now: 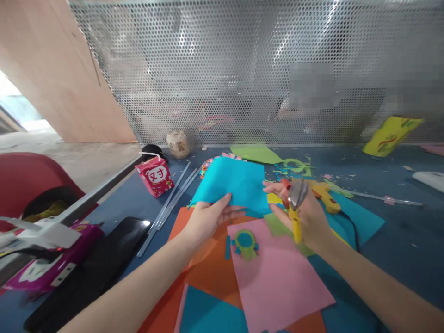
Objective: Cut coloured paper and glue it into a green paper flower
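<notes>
The left hand [208, 217] is holding the turquoise sheet [236, 182] just above the desk [398, 194], fingers closed on its lower edge. The right hand [307, 219] is gripping yellow-handled scissors [296, 206] beside the sheet's right edge. The blades are blurring out, so their opening is hard to judge, and the hand is hiding part of the glue gun [326, 193].

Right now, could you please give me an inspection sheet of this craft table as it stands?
Surface: blue table, strewn with small paper scraps.
Job's things: cyan paper sheet; scissors with yellow handles; pink sheet bearing a green and blue paper rosette; orange sheet.
Clutter: red drink carton with straw; clear glue sticks; twine ball; yellow packet; purple packet.
Hands: left hand holds the cyan paper sheet by its lower edge; right hand grips the scissors.
Cables: black cable runs from the yellow glue gun.
Surroundings: perforated metal screen behind; red chair at left.
</notes>
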`<state>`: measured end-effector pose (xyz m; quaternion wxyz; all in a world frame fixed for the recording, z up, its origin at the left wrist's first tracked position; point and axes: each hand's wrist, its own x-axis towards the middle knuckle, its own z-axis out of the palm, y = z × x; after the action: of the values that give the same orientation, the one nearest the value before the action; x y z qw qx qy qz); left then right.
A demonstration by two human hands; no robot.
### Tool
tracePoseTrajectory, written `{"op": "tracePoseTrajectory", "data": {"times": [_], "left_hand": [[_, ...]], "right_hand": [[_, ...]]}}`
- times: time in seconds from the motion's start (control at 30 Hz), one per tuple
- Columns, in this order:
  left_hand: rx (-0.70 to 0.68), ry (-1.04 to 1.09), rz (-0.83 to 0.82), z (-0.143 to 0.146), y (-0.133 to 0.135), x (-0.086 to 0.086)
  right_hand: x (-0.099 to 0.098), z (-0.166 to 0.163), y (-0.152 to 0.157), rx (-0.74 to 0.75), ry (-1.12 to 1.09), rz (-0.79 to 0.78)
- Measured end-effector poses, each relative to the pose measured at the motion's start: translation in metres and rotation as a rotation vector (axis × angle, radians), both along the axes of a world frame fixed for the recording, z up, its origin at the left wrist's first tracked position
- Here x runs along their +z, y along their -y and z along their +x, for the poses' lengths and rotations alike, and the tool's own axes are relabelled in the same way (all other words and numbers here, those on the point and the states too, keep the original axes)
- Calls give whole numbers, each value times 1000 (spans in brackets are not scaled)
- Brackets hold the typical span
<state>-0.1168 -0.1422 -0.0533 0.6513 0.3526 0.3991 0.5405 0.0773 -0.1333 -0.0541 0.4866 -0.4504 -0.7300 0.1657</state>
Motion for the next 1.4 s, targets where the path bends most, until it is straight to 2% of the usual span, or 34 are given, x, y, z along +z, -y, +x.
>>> {"op": "tracePoseTrajectory", "data": {"times": [0.13,0.33,0.47,0.57,0.7,0.9,1.07,1.2,1.4], "left_hand": [[262,-8,111,-6,-5,1],[376,111,168,-7,-2,11],[428,237,161,-11,-2,18],[417,273,135,-14,-2,18],[313,279,67,-13,0,12],[276,233,50,-2,6,4],[214,258,85,6,13,5],[216,325,35,8,14,6],[222,380,33,9,15,7]], "right_hand": [[-7,9,-4,-3,54,-23],[-22,7,0,-47,139,-135],[-21,6,5,-100,198,-190],[-14,6,9,-117,215,-260],[-4,3,15,-104,289,-358],[2,-4,23,-58,363,-371],[9,-5,26,-52,312,-400],[10,-4,29,-22,284,-413],[5,-2,32,-1,373,-488]]}}
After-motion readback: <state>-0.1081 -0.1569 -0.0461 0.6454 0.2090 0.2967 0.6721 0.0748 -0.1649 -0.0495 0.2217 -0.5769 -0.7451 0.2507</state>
